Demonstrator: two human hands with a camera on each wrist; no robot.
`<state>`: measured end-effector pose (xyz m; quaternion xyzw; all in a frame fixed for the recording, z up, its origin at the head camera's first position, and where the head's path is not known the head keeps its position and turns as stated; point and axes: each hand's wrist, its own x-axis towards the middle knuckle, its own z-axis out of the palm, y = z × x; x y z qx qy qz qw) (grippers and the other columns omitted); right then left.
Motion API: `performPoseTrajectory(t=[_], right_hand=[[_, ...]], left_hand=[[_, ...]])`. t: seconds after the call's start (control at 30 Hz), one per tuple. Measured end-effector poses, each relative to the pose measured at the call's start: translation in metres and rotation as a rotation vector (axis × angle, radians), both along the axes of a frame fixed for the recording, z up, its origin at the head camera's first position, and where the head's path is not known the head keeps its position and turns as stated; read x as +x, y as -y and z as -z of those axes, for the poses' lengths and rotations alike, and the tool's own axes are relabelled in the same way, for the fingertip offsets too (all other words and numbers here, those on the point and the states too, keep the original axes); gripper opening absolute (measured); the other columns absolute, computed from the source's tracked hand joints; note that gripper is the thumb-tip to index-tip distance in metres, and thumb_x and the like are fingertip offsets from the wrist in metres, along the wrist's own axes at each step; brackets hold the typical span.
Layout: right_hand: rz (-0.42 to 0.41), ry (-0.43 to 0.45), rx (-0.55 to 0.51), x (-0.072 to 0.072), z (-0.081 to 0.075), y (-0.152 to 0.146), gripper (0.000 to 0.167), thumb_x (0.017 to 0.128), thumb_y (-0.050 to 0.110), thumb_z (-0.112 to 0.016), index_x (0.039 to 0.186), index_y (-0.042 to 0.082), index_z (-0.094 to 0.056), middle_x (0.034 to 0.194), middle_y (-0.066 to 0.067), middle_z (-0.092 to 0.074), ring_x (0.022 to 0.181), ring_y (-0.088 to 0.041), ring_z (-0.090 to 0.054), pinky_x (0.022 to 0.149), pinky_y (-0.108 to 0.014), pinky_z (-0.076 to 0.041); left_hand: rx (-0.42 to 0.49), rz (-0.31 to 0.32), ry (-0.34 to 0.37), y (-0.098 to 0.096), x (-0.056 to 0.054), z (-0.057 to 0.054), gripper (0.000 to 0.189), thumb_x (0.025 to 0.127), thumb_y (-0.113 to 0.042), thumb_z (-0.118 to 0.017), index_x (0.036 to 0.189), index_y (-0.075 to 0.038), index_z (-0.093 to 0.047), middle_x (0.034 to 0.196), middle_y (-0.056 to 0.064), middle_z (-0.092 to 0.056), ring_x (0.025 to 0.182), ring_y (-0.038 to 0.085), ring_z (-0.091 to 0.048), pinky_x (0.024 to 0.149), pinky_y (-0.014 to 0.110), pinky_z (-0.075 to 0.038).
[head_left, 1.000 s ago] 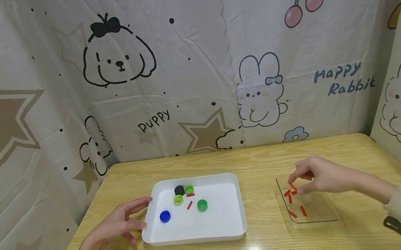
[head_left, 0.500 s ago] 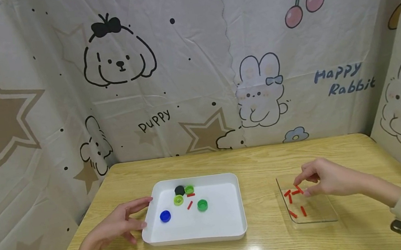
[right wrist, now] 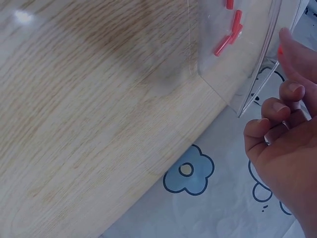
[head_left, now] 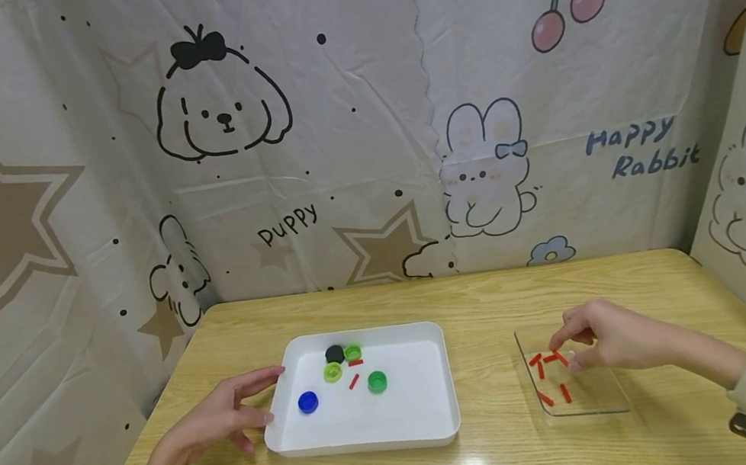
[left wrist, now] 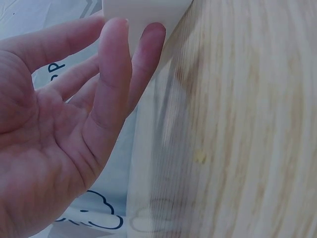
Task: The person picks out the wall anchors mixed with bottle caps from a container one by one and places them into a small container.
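Note:
My left hand (head_left: 217,415) reaches the left side of a white tray (head_left: 421,411), its fairly straight fingers touching the wall. That tray wall also shows at the top of the left wrist view. Over a clear plastic box (head_left: 601,412), my right hand (head_left: 613,335) pinches a short red stick (head_left: 562,359) between thumb and forefinger, low among the others. Its remaining fingers are curled in. Several more red sticks (head_left: 566,393) lie in the box. In the right wrist view the red stick shows only as a small spot by the fingertips.
Inside the tray lie a blue cap (head_left: 307,402), a green cap (head_left: 377,381), a black cap (head_left: 335,354), two light green caps (head_left: 332,372) and two red sticks (head_left: 354,381). The wooden table (head_left: 494,449) ends at a printed cloth (head_left: 363,149) behind.
My right hand has shifted a little right and lower with the red stick, down toward the other sticks in the box. The left hand and tray stay put.

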<state>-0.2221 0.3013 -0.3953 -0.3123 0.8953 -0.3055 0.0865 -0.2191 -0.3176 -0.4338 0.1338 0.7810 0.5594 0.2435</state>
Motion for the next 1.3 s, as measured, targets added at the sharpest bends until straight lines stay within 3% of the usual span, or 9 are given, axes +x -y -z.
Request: performPoseTrajectory(t=[0.3, 0.73, 1.03, 1.3], right_hand=[[0.002, -0.011, 0.028, 0.001, 0.002, 0.000, 0.026, 0.083, 0.013, -0.090, 0.108, 0.010, -0.082, 0.076, 0.008, -0.043, 0.073, -0.007, -0.041, 0.058, -0.027, -0.033], [0.023, -0.046, 0.053, 0.000, -0.004, 0.003, 0.026, 0.083, 0.016, -0.090, 0.108, 0.010, -0.082, 0.075, 0.008, -0.042, 0.071, -0.007, -0.039, 0.058, -0.027, -0.032], [0.017, -0.103, 0.094, -0.002, -0.020, 0.026, 0.022, 0.084, 0.020, -0.090, 0.104, 0.016, -0.083, 0.074, 0.009, -0.043, 0.071, -0.008, -0.041, 0.060, -0.027, -0.032], [-0.070, -0.132, 0.102, -0.009, -0.030, 0.059, 0.023, 0.085, 0.019, -0.089, 0.107, 0.017, -0.083, 0.074, 0.010, -0.045, 0.070, -0.006, -0.040, 0.061, -0.026, -0.034]], left_hand=[[0.012, 0.001, 0.000, 0.001, 0.000, 0.001, 0.080, 0.095, -0.004, -0.074, 0.163, 0.003, -0.032, 0.167, 0.031, -0.023, 0.083, 0.033, -0.071, 0.056, 0.042, -0.063], [0.001, -0.007, -0.007, 0.003, -0.001, 0.003, 0.078, 0.096, -0.005, -0.074, 0.163, 0.002, -0.033, 0.167, 0.031, -0.025, 0.098, 0.033, -0.072, 0.057, 0.044, -0.063], [0.003, 0.001, -0.010, 0.003, -0.001, 0.002, 0.078, 0.096, -0.004, -0.073, 0.162, 0.003, -0.033, 0.167, 0.031, -0.025, 0.093, 0.033, -0.072, 0.056, 0.042, -0.063], [0.015, 0.001, -0.002, 0.002, -0.001, 0.002, 0.078, 0.096, -0.003, -0.073, 0.163, 0.003, -0.032, 0.167, 0.031, -0.025, 0.088, 0.033, -0.072, 0.056, 0.042, -0.063]])
